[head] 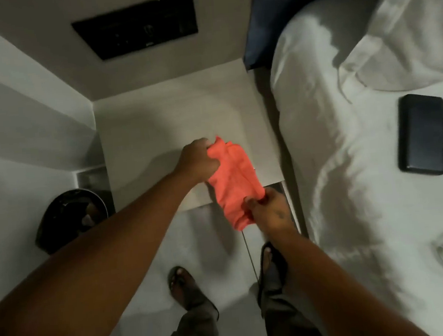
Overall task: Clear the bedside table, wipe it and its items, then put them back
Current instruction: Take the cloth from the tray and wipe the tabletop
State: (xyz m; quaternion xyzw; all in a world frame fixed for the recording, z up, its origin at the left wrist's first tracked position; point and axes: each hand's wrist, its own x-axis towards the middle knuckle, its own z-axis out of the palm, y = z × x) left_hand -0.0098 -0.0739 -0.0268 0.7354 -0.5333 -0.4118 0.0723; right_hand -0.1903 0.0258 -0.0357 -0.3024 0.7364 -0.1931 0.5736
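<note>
Both arms reached forward and down over the bedside table (157,120). The left hand (198,160) was fisted around the far end of the orange cloth (232,177), above the table's front part. The right hand (268,208) pinched the cloth's near end just past the table's front edge. A dark phone (421,134) lay on the bed (350,183) right of the table.

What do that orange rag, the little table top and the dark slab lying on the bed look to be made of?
Orange rag: soft woven or microfibre cloth, matte; it folds and droops between both hands.
Bedside table: probably laminated board, pale, smooth, dull sheen; flat with sharp edges.
Dark slab: likely hard plastic or glass, glossy; it reflects light. Probably a phone or power bank.
</note>
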